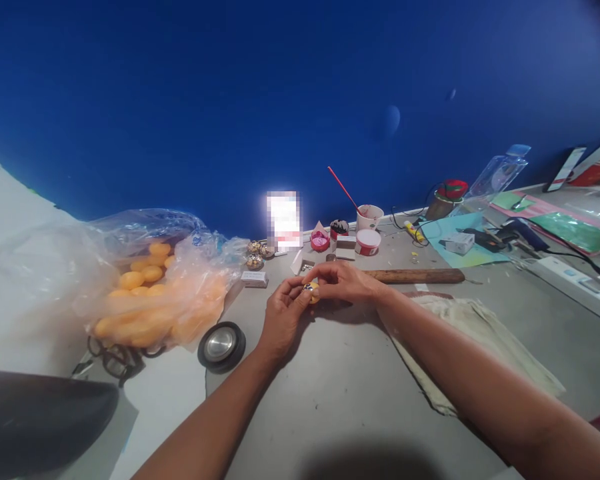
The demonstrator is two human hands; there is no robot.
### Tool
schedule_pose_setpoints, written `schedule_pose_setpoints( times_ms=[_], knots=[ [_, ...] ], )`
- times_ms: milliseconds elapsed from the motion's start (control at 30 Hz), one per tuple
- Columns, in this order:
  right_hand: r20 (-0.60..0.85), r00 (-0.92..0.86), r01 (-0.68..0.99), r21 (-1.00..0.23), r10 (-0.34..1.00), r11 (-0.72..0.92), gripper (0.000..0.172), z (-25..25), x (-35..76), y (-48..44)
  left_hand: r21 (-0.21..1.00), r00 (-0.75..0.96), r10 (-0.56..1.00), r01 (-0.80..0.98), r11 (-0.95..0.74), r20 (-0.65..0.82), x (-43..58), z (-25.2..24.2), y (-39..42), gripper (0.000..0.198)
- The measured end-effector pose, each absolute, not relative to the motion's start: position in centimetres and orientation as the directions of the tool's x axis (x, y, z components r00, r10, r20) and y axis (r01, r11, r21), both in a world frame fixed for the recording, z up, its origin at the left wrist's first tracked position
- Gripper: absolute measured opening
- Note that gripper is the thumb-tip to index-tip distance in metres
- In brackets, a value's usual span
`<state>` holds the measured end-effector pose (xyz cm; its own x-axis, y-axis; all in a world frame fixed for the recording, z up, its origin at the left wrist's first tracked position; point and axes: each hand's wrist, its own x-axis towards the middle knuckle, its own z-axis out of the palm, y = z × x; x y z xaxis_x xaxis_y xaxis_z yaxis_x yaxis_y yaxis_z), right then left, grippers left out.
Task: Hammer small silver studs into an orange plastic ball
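Over the middle of the table, a small yellow ball (311, 292) with shiny silvery pieces on it is held between both hands. My left hand (283, 313) grips it from the left, thumb at its front. From the right, my right hand (344, 283) closes its fingertips on the same ball; whether they also pinch a tiny piece is hidden. Just beyond the hands lies an opened small box (307, 267) with shiny bits in it. Several balls covered in shiny pieces (255, 261) sit at the back, left of a bright, blurred-out screen (284, 220).
At left is a clear plastic bag (180, 227) of orange-yellow balls, with scissors (115, 360) and a black round lid-like object (221, 347) nearby. Paper cups (369, 217) stand at the back. A wooden stick (415, 276) and folded cloth (475, 340) lie right.
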<state>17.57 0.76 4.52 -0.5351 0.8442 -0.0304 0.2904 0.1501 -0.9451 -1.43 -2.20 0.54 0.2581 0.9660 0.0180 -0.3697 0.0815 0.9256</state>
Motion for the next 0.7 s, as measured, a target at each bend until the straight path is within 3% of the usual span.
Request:
schedule_pose_setpoints(
  times_ms=[267,500,700],
  knots=[
    [-0.053,-0.520,0.293,-0.949,0.853,0.120,0.033,4.2,17.7,0.9,0.902,0.269,0.962,-0.404,0.154,-0.044,-1.4,0.5,-2.1,0.049],
    [0.049,-0.513,0.454,-0.832,0.857,0.319,0.042,4.3,16.7,0.5,0.874,0.213,0.971,-0.445,0.195,-0.107,-1.4,0.8,-2.0,0.045],
    [0.046,-0.512,0.422,-0.856,0.858,0.298,0.047,4.2,16.2,0.4,0.854,0.239,0.964,-0.470,0.222,-0.119,-1.4,0.6,-1.9,0.046]
  ],
)
